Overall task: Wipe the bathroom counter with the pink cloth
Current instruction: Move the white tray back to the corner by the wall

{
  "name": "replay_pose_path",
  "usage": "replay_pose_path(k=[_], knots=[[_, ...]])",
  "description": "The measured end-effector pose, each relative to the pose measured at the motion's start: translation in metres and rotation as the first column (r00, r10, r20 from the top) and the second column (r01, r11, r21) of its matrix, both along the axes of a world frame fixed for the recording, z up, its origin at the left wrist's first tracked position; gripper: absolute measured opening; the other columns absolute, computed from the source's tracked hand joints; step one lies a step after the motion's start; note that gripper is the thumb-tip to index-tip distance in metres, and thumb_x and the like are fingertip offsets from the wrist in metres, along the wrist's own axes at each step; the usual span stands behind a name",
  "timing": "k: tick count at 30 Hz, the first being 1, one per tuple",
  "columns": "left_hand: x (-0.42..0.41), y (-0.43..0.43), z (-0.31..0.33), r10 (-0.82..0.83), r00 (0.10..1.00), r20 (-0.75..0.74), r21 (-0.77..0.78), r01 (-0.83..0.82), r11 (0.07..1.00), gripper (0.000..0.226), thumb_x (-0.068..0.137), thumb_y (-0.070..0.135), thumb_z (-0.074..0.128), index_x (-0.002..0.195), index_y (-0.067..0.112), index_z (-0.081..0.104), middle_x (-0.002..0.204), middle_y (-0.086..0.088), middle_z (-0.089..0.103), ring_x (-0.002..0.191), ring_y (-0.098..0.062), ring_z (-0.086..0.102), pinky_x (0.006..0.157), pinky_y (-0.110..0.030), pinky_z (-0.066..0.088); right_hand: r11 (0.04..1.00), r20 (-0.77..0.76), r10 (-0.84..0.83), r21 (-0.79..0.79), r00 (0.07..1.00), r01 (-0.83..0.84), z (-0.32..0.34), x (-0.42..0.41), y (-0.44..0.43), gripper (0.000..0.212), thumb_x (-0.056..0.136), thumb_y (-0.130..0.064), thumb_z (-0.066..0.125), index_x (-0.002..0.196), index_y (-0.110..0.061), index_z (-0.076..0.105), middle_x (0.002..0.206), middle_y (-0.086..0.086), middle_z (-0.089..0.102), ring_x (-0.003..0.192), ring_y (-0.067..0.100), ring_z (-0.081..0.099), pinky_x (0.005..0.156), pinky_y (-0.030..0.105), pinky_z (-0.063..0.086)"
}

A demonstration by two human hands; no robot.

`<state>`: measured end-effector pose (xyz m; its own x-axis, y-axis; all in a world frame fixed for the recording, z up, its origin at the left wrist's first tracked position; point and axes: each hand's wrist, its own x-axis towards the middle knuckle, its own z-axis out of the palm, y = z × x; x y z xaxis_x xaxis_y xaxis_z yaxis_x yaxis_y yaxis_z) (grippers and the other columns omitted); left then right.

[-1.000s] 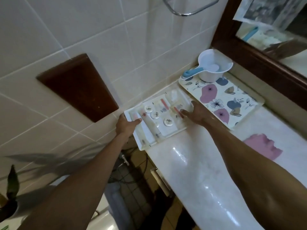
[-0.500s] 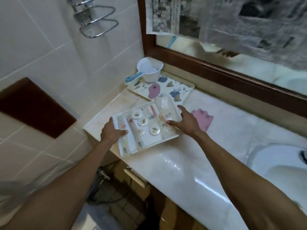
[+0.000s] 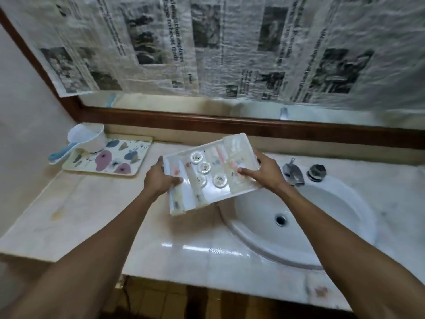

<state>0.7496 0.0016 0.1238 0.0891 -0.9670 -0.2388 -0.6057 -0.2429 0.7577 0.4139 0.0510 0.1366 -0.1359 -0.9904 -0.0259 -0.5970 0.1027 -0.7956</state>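
My left hand [image 3: 158,178] and right hand [image 3: 268,172] each clamp an end of the white plastic compartment tray [image 3: 211,173], raised and tilted above the pale marble desk [image 3: 96,217] beside the white oval sink [image 3: 305,217]. Pink cloth: not visible. Beyond, left, a floral tray [image 3: 108,158] carries a white scoop [image 3: 86,139].

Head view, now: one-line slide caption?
Both hands, left hand and right hand, hold a white toiletry tray above the marble counter beside the sink; pink cloth not visible.
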Motion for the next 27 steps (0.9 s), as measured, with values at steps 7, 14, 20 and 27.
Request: replay_pose_path(k=[7,14,20,27], knots=[[-0.165,-0.031,0.021,-0.257,0.965,-0.057,0.02,0.258,0.966,0.055,0.065,0.019,0.095,0.113,0.019,0.068,0.104,-0.002,0.074,0.096,-0.027,0.073,0.087,-0.047,0.062,0.938,0.014,-0.344,-0.048,0.939,0.344,0.024,-0.132,0.067,0.073,0.065,-0.056,0.086,0.131,-0.044,0.056,0.101,-0.02,0.067,0.092,0.004,0.063,0.079,0.027,0.05],[-0.31,-0.049,0.015,-0.509,0.857,-0.08,0.01,0.511,0.859,0.051,0.059,0.025,0.096,0.103,0.018,0.071,0.095,-0.001,0.078,0.085,-0.025,0.076,0.076,-0.047,0.065,0.817,-0.023,-0.576,-0.046,0.817,0.574,0.028,-0.225,0.126,0.063,0.072,-0.049,0.085,0.126,-0.036,0.056,0.092,-0.02,0.062,0.087,0.008,0.061,0.076,0.026,0.046],[-0.408,-0.041,0.002,-0.589,0.806,-0.056,0.017,0.59,0.807,0.064,0.046,0.034,0.09,0.104,0.018,0.067,0.099,-0.004,0.076,0.091,-0.028,0.074,0.079,-0.049,0.065,0.722,-0.077,-0.688,0.027,0.721,0.692,0.009,-0.299,0.153,0.081,0.074,-0.05,0.082,0.14,-0.018,0.049,0.114,-0.001,0.06,0.097,0.017,0.055,0.081,0.029,0.043],[-0.519,-0.028,-0.005,-0.607,0.793,0.055,-0.004,0.608,0.794,0.06,0.066,0.023,0.091,0.116,0.014,0.06,0.115,-0.008,0.069,0.105,-0.031,0.068,0.087,-0.045,0.06,0.683,-0.096,-0.717,0.099,0.69,0.724,-0.023,-0.407,0.156,0.084,0.073,-0.055,0.081,0.139,-0.015,0.049,0.128,0.008,0.061,0.108,0.025,0.061,0.082,0.03,0.045]])
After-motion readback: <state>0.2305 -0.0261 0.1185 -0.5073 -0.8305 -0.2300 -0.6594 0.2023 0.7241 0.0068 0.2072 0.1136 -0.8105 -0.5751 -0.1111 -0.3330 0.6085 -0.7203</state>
